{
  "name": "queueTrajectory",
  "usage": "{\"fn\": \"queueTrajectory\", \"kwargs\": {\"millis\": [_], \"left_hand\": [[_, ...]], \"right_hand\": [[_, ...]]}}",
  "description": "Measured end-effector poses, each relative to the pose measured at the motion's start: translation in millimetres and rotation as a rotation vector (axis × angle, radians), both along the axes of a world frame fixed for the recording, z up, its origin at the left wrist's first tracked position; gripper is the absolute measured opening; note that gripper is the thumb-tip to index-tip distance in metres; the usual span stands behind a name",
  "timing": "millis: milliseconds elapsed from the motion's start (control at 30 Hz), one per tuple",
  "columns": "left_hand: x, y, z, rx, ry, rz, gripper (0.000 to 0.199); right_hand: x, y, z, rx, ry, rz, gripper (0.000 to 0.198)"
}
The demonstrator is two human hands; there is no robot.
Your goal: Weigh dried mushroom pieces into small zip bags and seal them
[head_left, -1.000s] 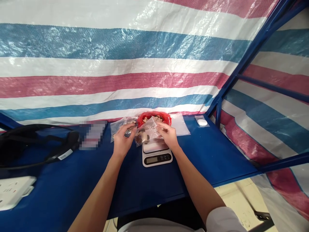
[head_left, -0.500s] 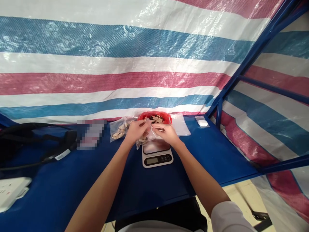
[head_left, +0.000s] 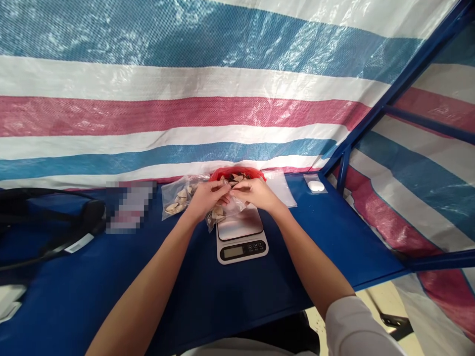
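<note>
Bag: transparent plastic pouch of tan dried pieces [head_left: 224, 209], over the white rectangular digital scale's [head_left: 241, 228] back-left part
Axis: filled end slants down, near and leftward; upper end at the fingertips
Grip: left hand [head_left: 205, 199] and right hand [head_left: 258, 194] pinch it, fingertips nearly closed
Room: blue tabletop [head_left: 345, 237] between scale and right edge

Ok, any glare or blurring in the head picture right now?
Head view: bright glare streaks the striped sheet; head view: clear bag between left hand and right hand catches light, edges hard to trace; head view: pixelated patch masks something on the table.
</note>
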State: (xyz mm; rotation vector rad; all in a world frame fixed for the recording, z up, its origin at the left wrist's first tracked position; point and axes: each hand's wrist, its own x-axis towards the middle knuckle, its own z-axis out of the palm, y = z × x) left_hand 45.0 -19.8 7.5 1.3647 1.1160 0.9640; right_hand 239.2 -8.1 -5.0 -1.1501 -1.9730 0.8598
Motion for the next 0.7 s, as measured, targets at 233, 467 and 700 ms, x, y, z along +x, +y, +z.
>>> {"fn": "queueTrajectory", "kwargs": {"millis": [233,467,700], "left_hand": [[-7,2,-6.9,0.030,-0.005,-0.069,0.041],[-16,7,-6.3,0.032,-0.021,-0.046,0.039],[-10,2,2.0,0.054,0.076,-0.026,0.037]], "right_hand": [[3,8,11,-0.263,0.126,0.143,0.033],[13,13,6,-0.357,0.264,0.087,0.032],[10,12,6,-0.346,0.236,0.071,0.029]]}}
